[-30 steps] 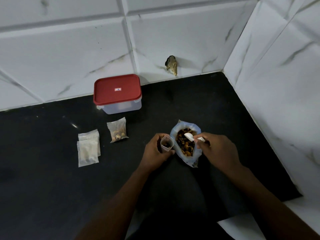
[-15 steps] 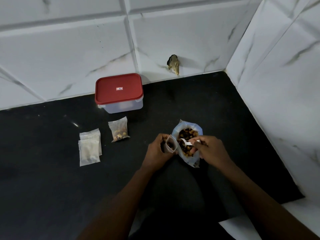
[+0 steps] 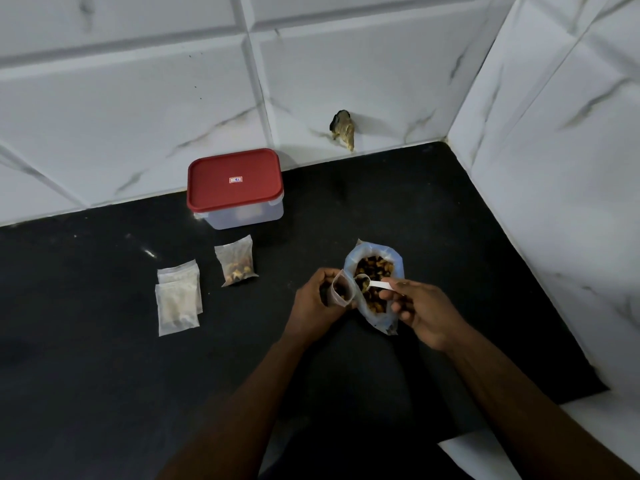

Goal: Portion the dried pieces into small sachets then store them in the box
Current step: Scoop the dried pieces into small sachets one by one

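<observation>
**Spotter:** Since a second ago your spoon (image 3: 375, 285) has dipped into the bulk bag (image 3: 382, 320) and come up loaded. Its bowl now sits at the lip of the open sachet (image 3: 341, 292), well in front of the box (image 3: 239, 188) and off to its right.

**Logger:** Noted. Your left hand (image 3: 315, 303) is curled round that sachet, fingers wrapped on its sides, mouth held up and wide. Your right hand (image 3: 424, 315) pinches the spoon handle between thumb and fingertips, with the other fingers loosely curled beneath.

**Spotter:** The dried pieces (image 3: 374, 266) sit heaped in the bag, which stands right against the sachet on the side away from the box. Some look to be down in the sachet already; how many, can't tell.

**Logger:** Step in hand, as I read it: you are filling a second portion. One filled sachet (image 3: 237, 263) lies just in front of the box. Two pale sachets (image 3: 178, 299) lie overlapping, further front and to the box's left. The box's red lid is on; whether anything is stored inside, can't tell.

**Spotter:** The next move calls for tipping the spoon over the sachet mouth, a narrow target with soft walls. Keep your left grip steady and the mouth round, or pieces could spill onto the counter (image 3: 104, 341).
</observation>
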{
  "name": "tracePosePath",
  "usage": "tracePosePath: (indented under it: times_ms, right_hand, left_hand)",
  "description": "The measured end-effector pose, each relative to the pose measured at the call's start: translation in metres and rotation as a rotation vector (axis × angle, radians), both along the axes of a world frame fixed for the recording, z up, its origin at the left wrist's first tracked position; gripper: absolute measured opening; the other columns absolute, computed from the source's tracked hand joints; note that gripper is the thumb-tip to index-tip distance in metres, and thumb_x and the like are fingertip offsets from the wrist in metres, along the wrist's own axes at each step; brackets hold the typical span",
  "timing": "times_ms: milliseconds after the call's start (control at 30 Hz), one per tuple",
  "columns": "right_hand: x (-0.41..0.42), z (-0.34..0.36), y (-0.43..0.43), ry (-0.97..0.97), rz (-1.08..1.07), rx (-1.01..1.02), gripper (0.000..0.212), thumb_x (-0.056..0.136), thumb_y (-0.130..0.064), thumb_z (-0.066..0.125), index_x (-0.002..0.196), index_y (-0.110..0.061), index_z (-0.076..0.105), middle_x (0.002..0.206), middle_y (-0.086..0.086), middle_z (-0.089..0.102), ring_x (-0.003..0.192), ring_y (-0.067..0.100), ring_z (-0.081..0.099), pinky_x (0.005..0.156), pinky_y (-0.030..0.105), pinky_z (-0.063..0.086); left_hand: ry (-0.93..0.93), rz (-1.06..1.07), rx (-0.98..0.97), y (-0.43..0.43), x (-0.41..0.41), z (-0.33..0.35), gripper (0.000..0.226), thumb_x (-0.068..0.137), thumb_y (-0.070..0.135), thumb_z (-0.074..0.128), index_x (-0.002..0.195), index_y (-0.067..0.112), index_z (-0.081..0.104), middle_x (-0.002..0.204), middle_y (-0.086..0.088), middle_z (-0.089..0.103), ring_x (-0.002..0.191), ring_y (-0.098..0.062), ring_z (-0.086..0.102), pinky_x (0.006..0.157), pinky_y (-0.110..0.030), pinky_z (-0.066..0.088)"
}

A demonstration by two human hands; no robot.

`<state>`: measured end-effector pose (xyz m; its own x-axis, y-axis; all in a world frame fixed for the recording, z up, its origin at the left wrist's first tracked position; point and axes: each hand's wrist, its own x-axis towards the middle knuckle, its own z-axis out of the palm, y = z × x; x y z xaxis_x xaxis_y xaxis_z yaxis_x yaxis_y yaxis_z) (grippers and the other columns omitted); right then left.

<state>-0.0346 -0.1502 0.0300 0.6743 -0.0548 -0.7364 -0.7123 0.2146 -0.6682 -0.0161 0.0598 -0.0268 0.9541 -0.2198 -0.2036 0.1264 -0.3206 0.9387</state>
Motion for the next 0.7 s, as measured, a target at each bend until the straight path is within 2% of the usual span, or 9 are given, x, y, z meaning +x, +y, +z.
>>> tracePosePath:
  times_ms: [333, 700]
  right_hand:
    - [-0.005, -0.001, -0.018, 0.002, -0.133, 0.125, 0.024, 0.101, -0.019, 0.054, 0.116, -0.011, 0.071, 0.083, 0.003, 0.070, 0.061, 0.008, 0.054, 0.045, 0.015, 0.043]
    - [-0.005, 0.011, -0.025, -0.095, -0.082, 0.196, 0.025, 0.100, -0.021, 0.057, 0.117, -0.010, 0.070, 0.080, 0.001, 0.068, 0.059, 0.006, 0.054, 0.046, 0.016, 0.043]
  left_hand:
    - [-0.072, 0.029, -0.047, 0.004, -0.002, 0.006, 0.044, 0.079, 0.019, 0.087, 0.117, 0.028, 0.066, 0.114, 0.017, 0.069, 0.110, -0.001, 0.066, 0.090, -0.016, 0.053]
    - [-0.102, 0.018, -0.089, 0.001, 0.001, 0.013, 0.043, 0.080, 0.013, 0.086, 0.116, 0.024, 0.066, 0.114, 0.015, 0.069, 0.110, -0.003, 0.066, 0.089, -0.013, 0.052]
